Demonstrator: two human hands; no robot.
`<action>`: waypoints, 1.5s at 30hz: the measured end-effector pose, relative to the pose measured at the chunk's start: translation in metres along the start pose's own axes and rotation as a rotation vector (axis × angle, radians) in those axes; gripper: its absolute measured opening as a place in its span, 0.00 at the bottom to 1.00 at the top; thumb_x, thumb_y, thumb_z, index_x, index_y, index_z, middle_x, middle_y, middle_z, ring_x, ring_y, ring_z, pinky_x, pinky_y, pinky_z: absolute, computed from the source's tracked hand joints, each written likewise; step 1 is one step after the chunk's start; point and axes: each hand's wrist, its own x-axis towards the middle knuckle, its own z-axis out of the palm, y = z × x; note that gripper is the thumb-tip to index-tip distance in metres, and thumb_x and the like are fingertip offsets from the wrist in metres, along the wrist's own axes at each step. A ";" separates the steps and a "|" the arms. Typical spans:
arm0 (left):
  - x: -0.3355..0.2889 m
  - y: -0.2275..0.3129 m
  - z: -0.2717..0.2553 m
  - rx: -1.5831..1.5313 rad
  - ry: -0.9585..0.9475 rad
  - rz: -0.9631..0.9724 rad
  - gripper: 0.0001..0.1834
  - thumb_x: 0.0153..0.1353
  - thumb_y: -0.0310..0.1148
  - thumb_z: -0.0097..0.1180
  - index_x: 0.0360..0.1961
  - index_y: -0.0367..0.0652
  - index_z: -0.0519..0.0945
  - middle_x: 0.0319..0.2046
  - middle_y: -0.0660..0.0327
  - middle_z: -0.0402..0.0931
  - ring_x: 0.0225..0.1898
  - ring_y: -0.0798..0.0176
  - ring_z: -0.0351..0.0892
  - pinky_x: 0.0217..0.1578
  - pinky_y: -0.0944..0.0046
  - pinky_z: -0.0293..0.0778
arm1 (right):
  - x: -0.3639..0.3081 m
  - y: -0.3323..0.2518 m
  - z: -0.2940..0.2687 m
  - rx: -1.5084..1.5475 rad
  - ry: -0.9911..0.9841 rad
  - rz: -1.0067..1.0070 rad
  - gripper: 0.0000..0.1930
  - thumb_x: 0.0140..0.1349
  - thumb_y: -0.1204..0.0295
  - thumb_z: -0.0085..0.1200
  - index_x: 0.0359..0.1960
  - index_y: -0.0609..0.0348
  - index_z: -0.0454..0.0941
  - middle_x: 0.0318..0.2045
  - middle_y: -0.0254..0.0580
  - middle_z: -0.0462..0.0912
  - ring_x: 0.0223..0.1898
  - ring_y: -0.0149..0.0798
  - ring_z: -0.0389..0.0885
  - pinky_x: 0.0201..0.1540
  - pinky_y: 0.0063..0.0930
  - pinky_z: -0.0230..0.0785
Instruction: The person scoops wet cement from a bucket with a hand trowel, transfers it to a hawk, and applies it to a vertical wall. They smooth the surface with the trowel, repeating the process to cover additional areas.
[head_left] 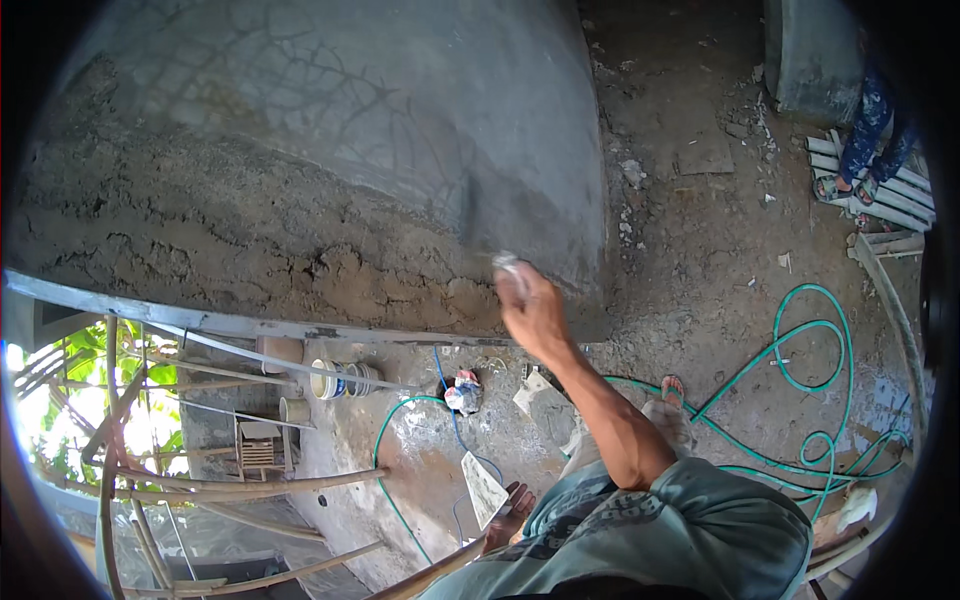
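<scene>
Holds a pale tool [506,262] in the right hand [531,300], fingers closed around it, at the seam between smooth grey plaster [520,90] above that hand and rough brown plaster [200,220] to its left. Cannot tell the shape of the working edge through the blur. Best to press evenly, tilt the tool only slightly and draw long strokes across the seam, leaving no ridge; worth packing the cracks in the rough band before smoothing over. Better to ease off near the corner just right of the right hand, to avoid breaking it. Lower down, apparently the left hand [512,507], beside a pale plate [484,490]; cannot tell whether gripping it. Farther out, buckets [325,380] left of both hands, and to their right a green hose [740,376], worth stepping clear of.
</scene>
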 end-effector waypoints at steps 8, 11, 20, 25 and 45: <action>0.022 -0.002 0.012 0.037 -0.025 -0.023 0.31 0.66 0.50 0.54 0.62 0.39 0.71 0.58 0.50 0.75 0.60 0.46 0.74 0.65 0.43 0.66 | 0.005 0.101 -0.040 -0.201 0.164 -0.147 0.14 0.69 0.63 0.53 0.48 0.59 0.80 0.31 0.47 0.84 0.30 0.40 0.81 0.34 0.36 0.72; 0.032 -0.003 -0.007 0.028 -0.039 -0.017 0.31 0.66 0.50 0.54 0.62 0.38 0.70 0.58 0.51 0.75 0.60 0.46 0.73 0.66 0.42 0.66 | 0.002 0.076 -0.032 -0.232 0.049 0.221 0.15 0.68 0.63 0.53 0.49 0.59 0.81 0.37 0.52 0.86 0.39 0.44 0.85 0.41 0.38 0.74; 0.058 -0.008 -0.069 0.030 -0.136 -0.026 0.32 0.66 0.50 0.54 0.63 0.38 0.69 0.58 0.51 0.74 0.62 0.46 0.72 0.66 0.42 0.66 | -0.005 -0.155 0.013 -0.179 -0.075 -0.424 0.16 0.67 0.64 0.54 0.50 0.62 0.79 0.29 0.54 0.83 0.28 0.44 0.83 0.33 0.38 0.72; 0.107 -0.003 -0.115 0.082 -0.293 -0.035 0.33 0.66 0.50 0.54 0.63 0.38 0.68 0.58 0.51 0.74 0.63 0.46 0.71 0.66 0.42 0.66 | -0.015 0.107 -0.150 -0.815 0.070 0.456 0.24 0.66 0.52 0.49 0.42 0.63 0.82 0.25 0.54 0.82 0.26 0.47 0.81 0.35 0.44 0.73; 0.185 0.066 -0.132 0.424 -0.275 -0.482 0.17 0.64 0.43 0.52 0.43 0.43 0.81 0.36 0.57 0.85 0.35 0.59 0.84 0.53 0.54 0.78 | -0.761 0.274 -0.160 0.314 1.255 0.815 0.11 0.63 0.63 0.54 0.43 0.54 0.74 0.21 0.36 0.70 0.17 0.32 0.68 0.20 0.28 0.63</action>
